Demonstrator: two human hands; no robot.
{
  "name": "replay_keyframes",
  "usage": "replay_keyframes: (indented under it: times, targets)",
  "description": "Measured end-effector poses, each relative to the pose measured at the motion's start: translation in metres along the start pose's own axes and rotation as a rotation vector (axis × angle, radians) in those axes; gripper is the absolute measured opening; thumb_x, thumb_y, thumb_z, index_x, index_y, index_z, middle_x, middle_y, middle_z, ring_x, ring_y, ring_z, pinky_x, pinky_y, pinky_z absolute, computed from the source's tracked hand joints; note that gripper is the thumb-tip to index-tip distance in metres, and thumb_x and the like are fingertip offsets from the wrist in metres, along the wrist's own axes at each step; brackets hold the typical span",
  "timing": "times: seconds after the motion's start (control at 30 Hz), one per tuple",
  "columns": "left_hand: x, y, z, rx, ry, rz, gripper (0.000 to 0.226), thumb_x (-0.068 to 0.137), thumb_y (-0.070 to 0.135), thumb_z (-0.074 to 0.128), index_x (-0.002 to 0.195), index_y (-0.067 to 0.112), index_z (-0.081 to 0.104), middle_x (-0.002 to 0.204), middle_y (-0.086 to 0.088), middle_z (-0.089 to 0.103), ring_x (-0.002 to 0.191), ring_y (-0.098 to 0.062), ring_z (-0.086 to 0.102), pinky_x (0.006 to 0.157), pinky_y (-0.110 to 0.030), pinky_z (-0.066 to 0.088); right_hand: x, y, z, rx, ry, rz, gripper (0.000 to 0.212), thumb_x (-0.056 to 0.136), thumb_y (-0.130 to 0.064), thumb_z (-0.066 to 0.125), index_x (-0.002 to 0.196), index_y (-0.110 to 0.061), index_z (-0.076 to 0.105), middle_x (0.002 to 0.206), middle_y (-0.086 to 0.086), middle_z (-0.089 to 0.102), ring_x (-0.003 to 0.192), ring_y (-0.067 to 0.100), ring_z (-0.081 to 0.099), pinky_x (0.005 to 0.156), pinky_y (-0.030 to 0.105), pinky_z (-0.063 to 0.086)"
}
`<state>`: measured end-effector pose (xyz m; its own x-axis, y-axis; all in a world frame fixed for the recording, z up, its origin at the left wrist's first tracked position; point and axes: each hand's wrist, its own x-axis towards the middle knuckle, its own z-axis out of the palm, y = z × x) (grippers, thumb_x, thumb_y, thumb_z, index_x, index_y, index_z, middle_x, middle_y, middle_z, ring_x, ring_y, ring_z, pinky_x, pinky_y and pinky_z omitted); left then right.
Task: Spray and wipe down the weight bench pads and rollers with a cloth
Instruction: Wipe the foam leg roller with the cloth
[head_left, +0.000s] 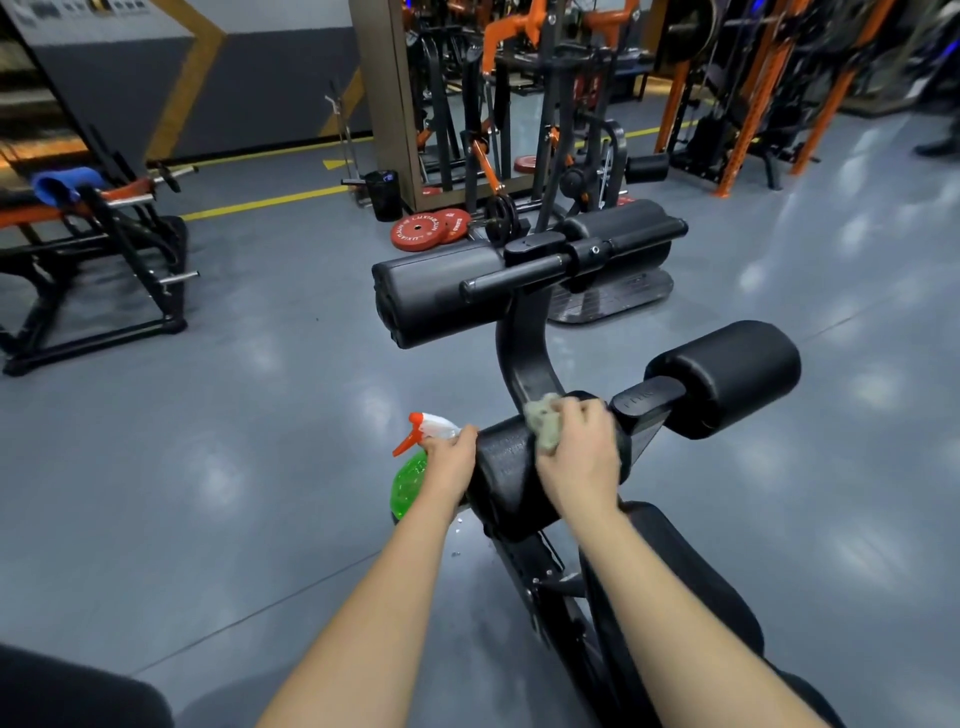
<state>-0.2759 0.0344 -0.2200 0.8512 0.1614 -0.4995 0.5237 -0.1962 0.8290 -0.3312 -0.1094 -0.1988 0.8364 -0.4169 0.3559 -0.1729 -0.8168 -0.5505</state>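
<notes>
Head view, our right hand (579, 457): clutches a crumpled cloth (544, 422) on the foam roller (506, 483) beneath it.
Our left hand (449, 462): grasps the green spray bottle (408, 486), just left of the roller.

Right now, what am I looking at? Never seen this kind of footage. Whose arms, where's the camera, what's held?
One picture, from a camera worn on a person's head, looking down at their bare arms; no robot. The left hand holds a green spray bottle beside the near roller. The right hand grips a pale cloth pressed on top of that roller. It is a black padded roller of a weight bench; its twin roller sticks out to the right, and bigger rollers sit further away. The bench pad lies under the right forearm. Red weight plates lie on the floor behind.
</notes>
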Motion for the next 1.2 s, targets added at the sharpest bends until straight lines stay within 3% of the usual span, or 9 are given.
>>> replay_keyframes:
  times: [0.1,0.23,0.47,0.57,0.7,0.83,0.93,1.07,1.2]
  targets:
    - [0.009,0.001,0.000,-0.039,-0.055,-0.040,0.055,0.096,0.033,0.062,0.136,0.007,0.034,0.082,-0.001,0.055,0.070,-0.013,0.053,0.055,-0.025,0.042,-0.044,-0.011,0.011,0.160,-0.087,-0.291,0.026,0.086,-0.029,0.058,0.109,-0.019,0.064,0.105,0.003,0.055,0.096,0.025,0.055,0.072,0.038,0.052]
    - [0.016,0.000,0.001,0.007,-0.045,-0.032,0.077,0.096,0.033,0.057,0.157,0.014,0.013,0.103,-0.006,0.059,0.097,-0.023,0.056,0.082,-0.031,0.042,-0.025,0.023,-0.001,0.255,-0.191,-0.535,0.030,0.084,-0.027,0.065,0.114,-0.026,0.060,0.110,-0.001,0.057,0.101,0.021,0.058,0.076,0.033,0.053]
    - [0.015,0.004,0.005,-0.069,-0.026,-0.102,0.076,0.092,0.037,0.057,0.153,0.014,0.018,0.117,-0.010,0.057,0.107,-0.028,0.057,0.091,-0.036,0.045,0.044,0.083,-0.010,0.186,0.036,0.153,0.026,0.087,-0.006,0.062,0.112,-0.006,0.063,0.111,0.018,0.054,0.106,0.040,0.049,0.092,0.042,0.040]
    - [0.030,-0.002,0.007,-0.121,-0.032,-0.143,0.085,0.067,0.041,0.056,0.144,0.017,0.027,0.114,-0.010,0.062,0.104,-0.029,0.062,0.099,-0.044,0.052,0.022,0.057,-0.006,0.172,0.050,0.074,0.028,0.083,-0.004,0.059,0.109,-0.009,0.064,0.108,0.014,0.055,0.104,0.036,0.050,0.088,0.042,0.039]
    - [0.041,-0.008,0.008,-0.201,-0.064,-0.158,0.072,0.075,0.033,0.056,0.141,0.015,0.031,0.103,-0.009,0.061,0.086,-0.027,0.062,0.069,-0.033,0.052,-0.047,0.007,0.003,0.312,-0.072,-0.259,0.027,0.082,-0.012,0.060,0.107,-0.018,0.067,0.109,-0.001,0.058,0.101,0.019,0.052,0.090,0.026,0.043]
    - [0.048,-0.009,0.010,-0.234,-0.093,-0.174,0.067,0.074,0.032,0.053,0.137,0.012,0.044,0.116,-0.014,0.071,0.088,-0.028,0.069,0.072,-0.031,0.054,-0.023,0.013,-0.001,0.262,-0.197,-0.446,0.027,0.085,-0.021,0.063,0.112,-0.023,0.066,0.108,-0.002,0.057,0.102,0.021,0.055,0.083,0.034,0.051]
    - [0.039,-0.006,0.009,-0.255,-0.122,-0.202,0.034,0.090,0.025,0.050,0.122,0.015,0.050,0.109,-0.013,0.073,0.087,-0.027,0.071,0.059,-0.028,0.057,0.026,0.042,-0.002,0.137,-0.102,-0.223,0.023,0.089,-0.021,0.067,0.112,-0.018,0.067,0.107,0.002,0.055,0.105,0.026,0.053,0.086,0.037,0.046]
    - [0.054,-0.013,0.012,-0.306,-0.115,-0.207,0.040,0.082,0.034,0.054,0.118,0.018,0.046,0.121,-0.015,0.069,0.104,-0.031,0.069,0.087,-0.037,0.058,0.054,0.065,-0.005,0.133,0.031,0.221,0.026,0.087,-0.017,0.066,0.112,-0.014,0.063,0.111,0.010,0.053,0.108,0.034,0.052,0.090,0.044,0.047]
    - [0.139,-0.063,0.024,-0.213,-0.077,-0.168,0.070,0.061,0.056,0.060,0.125,0.030,0.046,0.136,-0.012,0.060,0.118,-0.036,0.062,0.097,-0.049,0.053,0.006,0.022,0.003,0.093,0.016,-0.024,0.024,0.085,-0.018,0.059,0.109,-0.015,0.066,0.107,0.007,0.055,0.103,0.028,0.053,0.085,0.042,0.050]
